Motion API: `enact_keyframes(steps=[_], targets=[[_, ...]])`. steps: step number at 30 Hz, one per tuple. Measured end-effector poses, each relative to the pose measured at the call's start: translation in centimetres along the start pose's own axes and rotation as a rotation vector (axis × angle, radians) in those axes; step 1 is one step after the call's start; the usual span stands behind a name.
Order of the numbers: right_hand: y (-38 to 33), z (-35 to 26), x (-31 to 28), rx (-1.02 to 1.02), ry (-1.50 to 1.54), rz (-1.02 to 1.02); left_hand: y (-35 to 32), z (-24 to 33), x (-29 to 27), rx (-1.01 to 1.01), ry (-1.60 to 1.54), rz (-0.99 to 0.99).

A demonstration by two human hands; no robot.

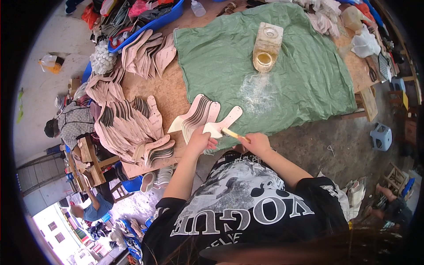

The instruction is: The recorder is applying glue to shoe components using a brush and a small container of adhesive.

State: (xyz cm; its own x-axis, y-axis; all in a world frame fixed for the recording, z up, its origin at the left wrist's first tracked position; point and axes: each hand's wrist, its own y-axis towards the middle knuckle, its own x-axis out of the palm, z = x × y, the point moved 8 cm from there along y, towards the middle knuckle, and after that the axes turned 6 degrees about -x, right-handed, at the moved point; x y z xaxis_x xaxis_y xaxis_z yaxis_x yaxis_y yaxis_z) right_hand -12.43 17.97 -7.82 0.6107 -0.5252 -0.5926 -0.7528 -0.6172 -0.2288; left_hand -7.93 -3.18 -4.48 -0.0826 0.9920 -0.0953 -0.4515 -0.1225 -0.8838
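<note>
My left hand (201,141) is closed on a pale pink shoe insole (230,116) with a white heel end, at the near edge of the table. The rounded toe end points away to the right. In my right hand (257,143) is a small brush (231,133) with a pale handle, its tip against or just over the white part of the insole. Left of it, a fanned row of similar insoles (194,115) lies on the sheet edge. Farther off stands a round pot (264,62) of yellowish liquid, set in a crusted holder (269,40).
A green plastic sheet (212,57) covers much of the wooden table (170,88), with a whitish smear on it. Several piles of pink insoles (128,123) crowd the left side. A blue tub (172,17) stands behind them. A blue stool (381,137) is on the floor at right. Other people are at left and lower right.
</note>
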Motion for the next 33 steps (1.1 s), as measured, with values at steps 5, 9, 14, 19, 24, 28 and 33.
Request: enact_keyframes(steps=[5, 9, 14, 19, 24, 28, 33], targets=[[-0.5, 0.7, -2.3, 0.039, -0.271, 0.139, -0.2, -0.6, -0.4, 0.027, 0.014, 0.011], [-0.9, -1.0, -1.3, -0.001, -0.135, 0.099, -0.1, -0.5, -0.6, 0.032, 0.017, 0.027], [-0.1, 0.8, -0.7, 0.115, -0.114, 0.061, -0.3, -0.4, -0.4, 0.043, 0.024, 0.037], [2.0, 4.3, -4.1, 0.234, -0.271, 0.073, -0.7, -0.1, -0.4, 0.012, 0.046, 0.050], [6.8, 4.5, -6.1, 0.140, -0.435, 0.088, -1.0, 0.7, -0.4, 0.010, 0.136, 0.044], [9.1, 3.2, -5.8, 0.038, -0.452, 0.037, -0.8, 0.6, -0.6, -0.027, 0.115, 0.086], [7.1, -1.1, -3.5, -0.127, -0.307, -0.278, -0.2, -0.8, -1.1, -0.065, 0.049, 0.118]])
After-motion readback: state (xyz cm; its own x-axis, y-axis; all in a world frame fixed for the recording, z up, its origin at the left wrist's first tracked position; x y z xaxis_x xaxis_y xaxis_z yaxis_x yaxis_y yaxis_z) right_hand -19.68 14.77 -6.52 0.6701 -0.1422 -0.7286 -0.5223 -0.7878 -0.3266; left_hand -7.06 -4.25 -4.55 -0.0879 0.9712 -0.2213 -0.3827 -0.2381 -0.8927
